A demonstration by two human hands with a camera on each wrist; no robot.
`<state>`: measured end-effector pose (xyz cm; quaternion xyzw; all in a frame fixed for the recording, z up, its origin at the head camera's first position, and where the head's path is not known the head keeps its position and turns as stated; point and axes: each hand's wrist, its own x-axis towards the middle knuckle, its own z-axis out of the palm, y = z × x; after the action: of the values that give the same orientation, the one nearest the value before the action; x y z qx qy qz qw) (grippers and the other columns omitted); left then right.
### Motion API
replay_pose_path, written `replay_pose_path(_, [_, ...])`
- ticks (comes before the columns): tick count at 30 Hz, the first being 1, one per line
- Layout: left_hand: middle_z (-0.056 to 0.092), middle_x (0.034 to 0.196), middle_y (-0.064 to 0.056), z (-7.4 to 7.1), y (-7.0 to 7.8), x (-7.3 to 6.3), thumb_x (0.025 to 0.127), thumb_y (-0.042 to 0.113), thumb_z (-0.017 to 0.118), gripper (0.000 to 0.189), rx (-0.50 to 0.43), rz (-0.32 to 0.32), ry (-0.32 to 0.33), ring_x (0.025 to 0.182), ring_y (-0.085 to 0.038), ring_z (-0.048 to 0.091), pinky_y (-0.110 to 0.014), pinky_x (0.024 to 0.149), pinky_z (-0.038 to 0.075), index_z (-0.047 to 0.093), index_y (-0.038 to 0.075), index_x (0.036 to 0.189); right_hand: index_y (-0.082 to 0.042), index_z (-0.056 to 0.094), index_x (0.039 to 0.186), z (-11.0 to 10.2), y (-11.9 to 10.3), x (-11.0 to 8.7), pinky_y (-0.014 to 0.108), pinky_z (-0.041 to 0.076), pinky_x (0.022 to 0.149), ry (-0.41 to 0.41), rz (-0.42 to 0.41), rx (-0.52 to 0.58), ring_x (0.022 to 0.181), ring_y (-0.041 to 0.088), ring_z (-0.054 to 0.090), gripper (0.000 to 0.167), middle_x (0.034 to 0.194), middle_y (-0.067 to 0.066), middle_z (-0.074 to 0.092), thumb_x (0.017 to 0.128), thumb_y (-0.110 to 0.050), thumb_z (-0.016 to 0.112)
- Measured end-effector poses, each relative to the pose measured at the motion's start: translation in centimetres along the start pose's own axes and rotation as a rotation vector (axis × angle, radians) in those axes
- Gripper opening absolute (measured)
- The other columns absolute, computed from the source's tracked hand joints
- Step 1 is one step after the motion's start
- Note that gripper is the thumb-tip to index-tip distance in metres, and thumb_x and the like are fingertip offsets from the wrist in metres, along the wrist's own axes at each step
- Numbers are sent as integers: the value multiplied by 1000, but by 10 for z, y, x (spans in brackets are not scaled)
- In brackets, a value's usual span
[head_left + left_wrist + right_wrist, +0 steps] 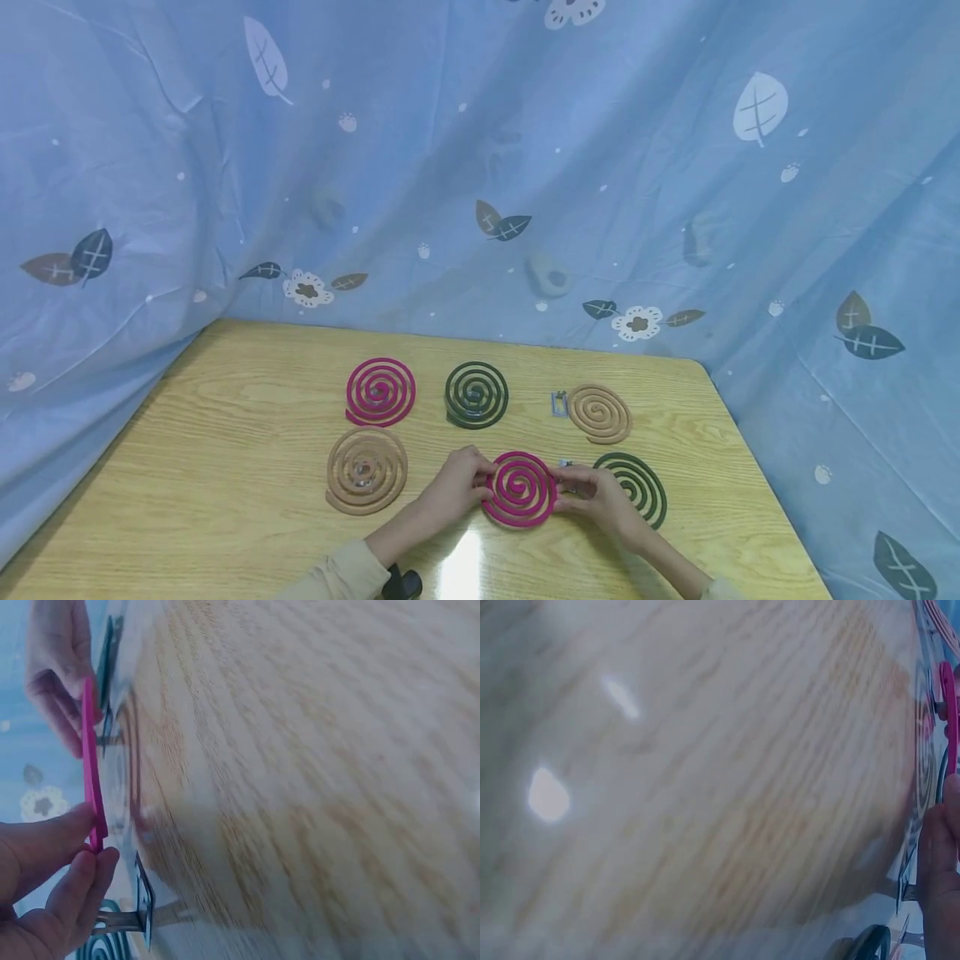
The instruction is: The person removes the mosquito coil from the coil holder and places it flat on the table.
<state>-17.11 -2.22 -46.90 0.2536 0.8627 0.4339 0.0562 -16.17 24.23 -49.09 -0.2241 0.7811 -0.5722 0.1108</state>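
The left hand (459,483) and the right hand (598,497) pinch opposite edges of a magenta coil (518,488) — thumbs and fingers closed to its thin rim — holding it level just above the wooden table (247,533). Beside the right hand, and partly behind it, are a metal stand (566,463) and a green coil (661,500); farther out lie a tan coil (597,408), a dark green coil (475,392) and another magenta coil (381,390).

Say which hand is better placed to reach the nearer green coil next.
Probably the right hand: it's beside that green coil; the left hand is farther off, beyond the pink coil both hands pinch.
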Motion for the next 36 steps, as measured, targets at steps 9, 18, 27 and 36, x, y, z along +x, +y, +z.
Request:
replay_pose_path(9, [51, 62, 0, 4, 3, 7, 74, -5, 75, 20, 67, -28, -15, 61, -2, 35, -15, 51, 33, 74, -2, 94, 13, 61, 116, 1, -2, 1, 30, 55, 89, 49, 22, -100, 89, 16, 66, 45, 102, 21, 66, 77, -4, 76])
replay_pose_path(18, [50, 61, 2, 5, 5, 7, 73, -5, 77, 16, 147, 0, 12, 63, -4, 35, -15, 53, 34, 75, 0, 88, 15, 61, 113, 2, -4, 6, 29, 55, 87, 48, 76, -59, 93, 20, 67, 44, 111, 28, 63, 75, 0, 76])
replay_pose_path(27, [67, 89, -10, 7, 5, 5, 72, -7, 77, 27, 72, -50, 23, 82, -15, 58, -20, 70, 53, 71, -6, 98, 15, 58, 117, -3, -11, 8, 28, 55, 89, 4, 160, -19, 98, 26, 66, 47, 116, 28, 61, 77, -2, 75])
replay_pose_path(36, [63, 92, -11, 4, 3, 4, 71, -7, 77, 34, 27, -71, -16, 79, -14, 54, -16, 64, 48, 68, -9, 104, 10, 64, 112, -7, -7, 9, 29, 56, 85, -65, 24, -146, 87, 20, 65, 40, 100, 18, 66, 77, -6, 76])
